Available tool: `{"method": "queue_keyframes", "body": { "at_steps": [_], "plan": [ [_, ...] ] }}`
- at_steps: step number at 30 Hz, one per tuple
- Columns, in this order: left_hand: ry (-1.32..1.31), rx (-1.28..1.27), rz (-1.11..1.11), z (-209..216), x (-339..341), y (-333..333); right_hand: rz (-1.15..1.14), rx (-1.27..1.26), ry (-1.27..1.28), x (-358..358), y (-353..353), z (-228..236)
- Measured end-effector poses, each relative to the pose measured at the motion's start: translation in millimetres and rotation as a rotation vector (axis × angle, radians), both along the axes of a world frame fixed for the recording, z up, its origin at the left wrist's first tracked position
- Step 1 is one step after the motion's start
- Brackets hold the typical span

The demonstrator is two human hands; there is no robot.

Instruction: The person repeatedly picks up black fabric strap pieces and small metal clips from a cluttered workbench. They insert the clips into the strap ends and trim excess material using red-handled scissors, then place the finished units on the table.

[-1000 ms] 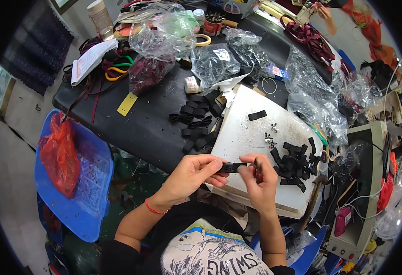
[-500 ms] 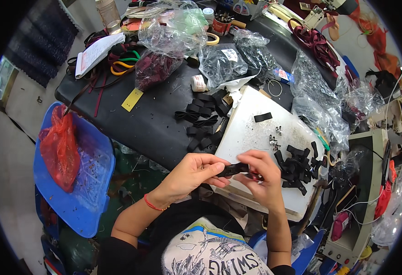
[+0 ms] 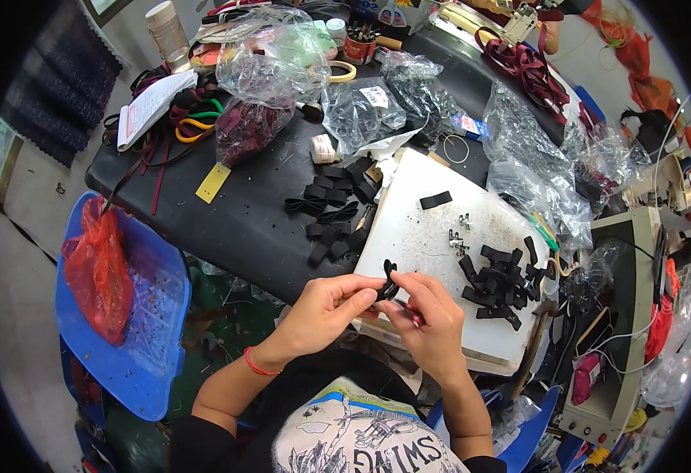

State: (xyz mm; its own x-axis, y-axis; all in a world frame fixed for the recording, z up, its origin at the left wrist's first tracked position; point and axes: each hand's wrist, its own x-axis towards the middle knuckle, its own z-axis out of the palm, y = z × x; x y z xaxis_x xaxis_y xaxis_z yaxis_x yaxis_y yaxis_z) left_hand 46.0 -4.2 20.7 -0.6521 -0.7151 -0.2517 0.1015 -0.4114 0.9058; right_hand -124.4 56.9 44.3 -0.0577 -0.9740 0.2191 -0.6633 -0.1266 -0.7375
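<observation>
My left hand (image 3: 326, 310) and my right hand (image 3: 431, 322) meet over the near left edge of a white board (image 3: 397, 236). Between their fingertips is a looped black strap (image 3: 389, 277), pinched from both sides with its loop standing up. Something small and reddish shows at my right fingers, too small to make out. Right of my hands lies a heap of short black strap pieces (image 3: 503, 285) on the board. Small metal buckles (image 3: 458, 240) and one single black strap piece (image 3: 435, 200) lie farther back on it.
Left of the board, folded black straps (image 3: 334, 193) rest on the black table (image 3: 235, 225). Behind them stand a small white jar (image 3: 322, 148) and clear plastic bags (image 3: 361, 118). A blue tray (image 3: 152, 315) with a red bag (image 3: 101, 276) sits at the left, a grey metal box (image 3: 625, 315) at the right.
The black strap has turned from lying flat between my hands to an upright loop. My right hand has drawn in toward the left one. The whole view has shifted slightly.
</observation>
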Motion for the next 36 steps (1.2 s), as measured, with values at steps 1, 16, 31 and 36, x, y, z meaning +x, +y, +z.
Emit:
{"method": "queue_keyframes", "body": {
  "at_steps": [1,16,31,36],
  "plan": [
    [-0.046,-0.054,-0.016,-1.0,0.5,0.5,0.017,0.041,-0.002,-0.7,0.7,0.2],
    [-0.137,-0.223,0.149,-13.2,-9.9,-25.9,0.116,-0.006,0.074,-4.4,2.3,1.7],
    [0.139,0.041,0.168,6.4,-20.6,-5.8,0.038,-0.082,-0.454,-18.1,5.7,-2.1],
    [0.177,0.026,0.146,18.5,-20.6,2.1,-0.022,-0.079,-0.498,-20.3,3.9,-10.2]
  ]
}}
